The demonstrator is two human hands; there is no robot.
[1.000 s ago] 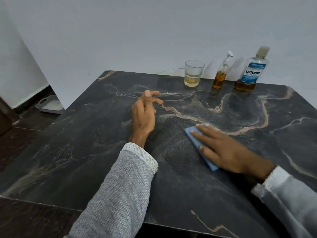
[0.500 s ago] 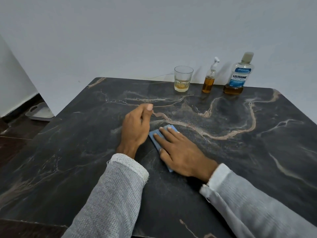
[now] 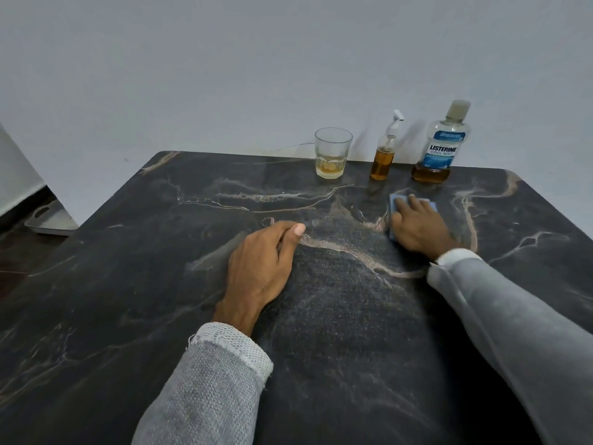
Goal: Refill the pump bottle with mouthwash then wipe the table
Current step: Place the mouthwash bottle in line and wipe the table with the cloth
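Observation:
A small pump bottle [image 3: 382,160] with amber liquid stands at the far edge of the dark marble table [image 3: 128,284]. To its right is the mouthwash bottle [image 3: 441,146], with a little amber liquid at its bottom. My right hand [image 3: 418,228] lies flat on a blue cloth [image 3: 395,200], pressing it to the table just in front of the two bottles. My left hand [image 3: 261,261] rests on the table's middle, fingers loosely curled, holding nothing.
A glass tumbler [image 3: 332,157] with a little amber liquid stands left of the pump bottle. A white wall runs behind the table. On the floor at the left lies a white tray [image 3: 51,218].
My right hand has slid the blue cloth from beside my left hand away to the far right, up near the bottles. The left hand has stayed in place.

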